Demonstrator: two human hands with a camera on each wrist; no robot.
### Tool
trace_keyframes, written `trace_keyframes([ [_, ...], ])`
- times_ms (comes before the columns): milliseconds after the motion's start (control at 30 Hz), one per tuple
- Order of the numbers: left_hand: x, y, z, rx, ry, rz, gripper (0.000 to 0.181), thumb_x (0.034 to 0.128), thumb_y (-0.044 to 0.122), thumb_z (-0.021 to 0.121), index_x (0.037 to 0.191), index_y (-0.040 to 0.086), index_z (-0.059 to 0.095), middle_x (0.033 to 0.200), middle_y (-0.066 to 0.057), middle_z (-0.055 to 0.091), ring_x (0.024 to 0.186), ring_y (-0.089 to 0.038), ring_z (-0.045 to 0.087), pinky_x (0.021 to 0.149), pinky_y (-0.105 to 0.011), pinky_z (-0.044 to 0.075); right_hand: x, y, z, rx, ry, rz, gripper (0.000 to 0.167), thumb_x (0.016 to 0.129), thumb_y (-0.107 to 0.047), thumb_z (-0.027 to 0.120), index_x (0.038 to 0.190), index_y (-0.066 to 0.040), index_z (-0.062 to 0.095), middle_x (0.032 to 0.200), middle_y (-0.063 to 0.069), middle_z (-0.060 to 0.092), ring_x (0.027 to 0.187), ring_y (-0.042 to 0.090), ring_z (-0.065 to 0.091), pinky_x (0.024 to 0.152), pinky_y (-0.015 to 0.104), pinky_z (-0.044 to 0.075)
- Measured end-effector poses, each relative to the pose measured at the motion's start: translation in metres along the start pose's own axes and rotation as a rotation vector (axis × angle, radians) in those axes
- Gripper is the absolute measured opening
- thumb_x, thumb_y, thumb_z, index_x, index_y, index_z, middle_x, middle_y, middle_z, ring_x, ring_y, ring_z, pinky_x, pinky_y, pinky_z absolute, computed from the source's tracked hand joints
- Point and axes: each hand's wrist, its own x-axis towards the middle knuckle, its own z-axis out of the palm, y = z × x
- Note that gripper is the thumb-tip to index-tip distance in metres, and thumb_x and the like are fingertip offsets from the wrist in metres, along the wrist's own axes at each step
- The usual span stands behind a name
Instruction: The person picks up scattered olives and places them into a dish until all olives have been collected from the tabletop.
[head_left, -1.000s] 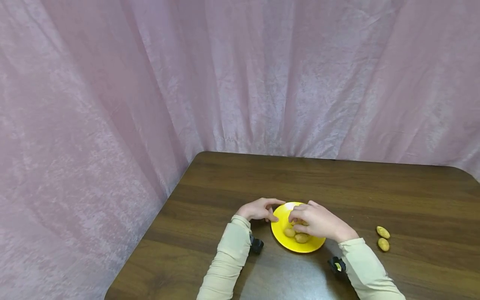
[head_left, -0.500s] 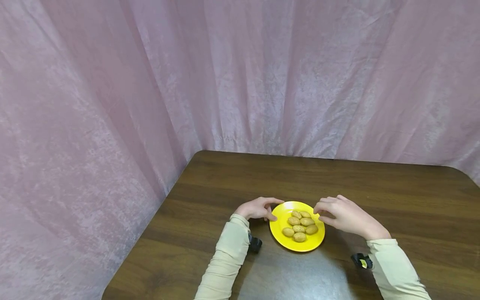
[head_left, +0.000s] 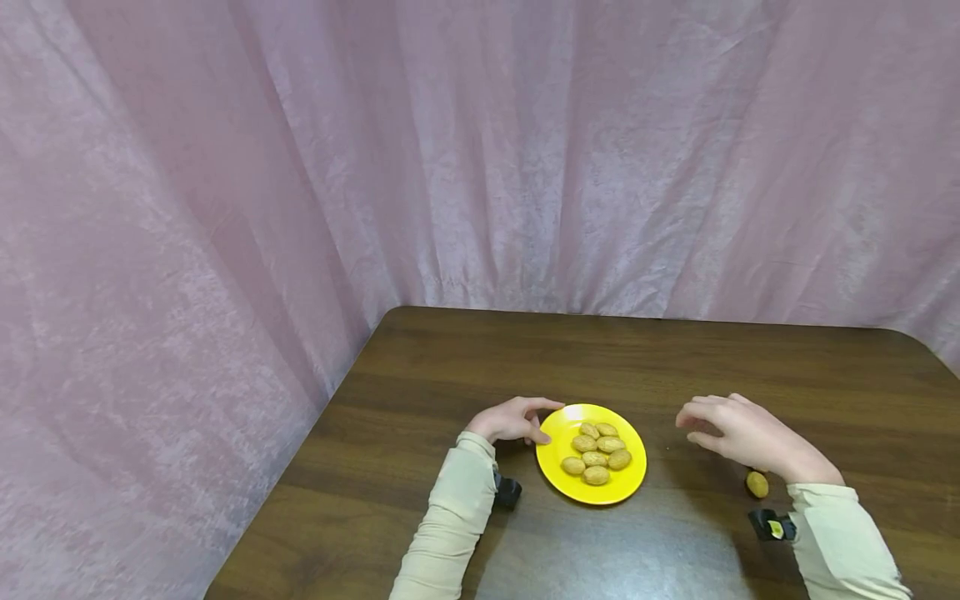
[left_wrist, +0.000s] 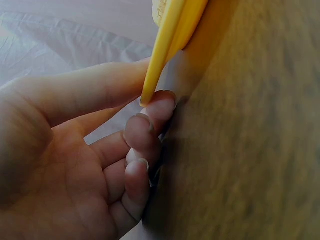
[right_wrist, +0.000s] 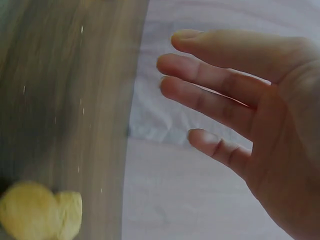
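A yellow plate (head_left: pixel 551 471) stands on the table, bearing several oval yellow-brown pieces (head_left: pixel 596 476) with a textured, walnut-like surface. My left hand (head_left: pixel 512 419) grips its left rim; in the left wrist view the thumb lies over the plate edge (left_wrist: pixel 162 50) and fingers reach under it. My right hand (head_left: pixel 742 429) hovers right of the plate, fingers loosely bent and holding nothing. One walnut-like piece (head_left: pixel 757 484) shows below that hand. The right wrist view shows two such pieces, a rounder one (right_wrist: pixel 29 211) and a partly covered one (right_wrist: pixel 71 215), apart from my fingers.
The brown wooden table (head_left: pixel 450 358) reaches back to a pink curtain (head_left: pixel 495 150), which also hangs along the left side. Black wrist cameras, left (head_left: pixel 507 492) and right (head_left: pixel 772 526), sit under the sleeves.
My right hand has left the pieces on the plate and moved right, over the pieces on the table. The left hand stays at the plate's rim.
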Motion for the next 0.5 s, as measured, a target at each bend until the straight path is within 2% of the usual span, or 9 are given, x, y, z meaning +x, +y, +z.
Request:
trace_keyframes([
  [200,0.0,0.001,0.0,-0.012,0.003,-0.004,0.06,0.0839,0.01,0.072,0.139,0.024,0.054,0.07,-0.001,0.053,0.062,-0.014,0.05,0.058,-0.024,0.04,-0.014,0.013,-0.003,0.013,-0.039,0.053,0.015,0.082,-0.014,0.075,0.094,-0.02,0.069,0.092,-0.009,0.068,0.075,0.004,0.062,0.065,0.027,0.049],
  [300,0.0,0.002,0.0,-0.006,-0.001,-0.002,0.06,0.0842,0.011,0.072,0.139,0.025,0.054,0.07,-0.001,0.053,0.063,-0.014,0.05,0.059,-0.024,0.04,-0.022,0.019,-0.003,0.006,-0.068,0.107,0.015,0.082,-0.016,0.074,0.095,-0.019,0.068,0.093,-0.008,0.068,0.079,0.01,0.065,0.066,0.03,0.051],
  [433,0.0,0.0,0.0,0.011,-0.001,0.002,0.059,0.0847,0.012,0.072,0.139,0.025,0.053,0.07,-0.001,0.053,0.063,-0.014,0.05,0.059,-0.024,0.04,-0.031,0.029,-0.003,0.031,-0.136,0.19,0.017,0.083,-0.018,0.073,0.1,-0.017,0.067,0.097,-0.004,0.07,0.088,0.02,0.068,0.071,0.036,0.053],
  [500,-0.001,-0.002,0.001,0.016,-0.003,-0.001,0.06,0.0851,0.012,0.072,0.14,0.026,0.052,0.07,0.0,0.053,0.063,-0.014,0.051,0.059,-0.025,0.041,-0.034,0.034,-0.003,0.082,-0.197,0.231,0.02,0.084,-0.018,0.072,0.103,-0.014,0.066,0.1,-0.001,0.07,0.091,0.024,0.068,0.072,0.037,0.052],
])
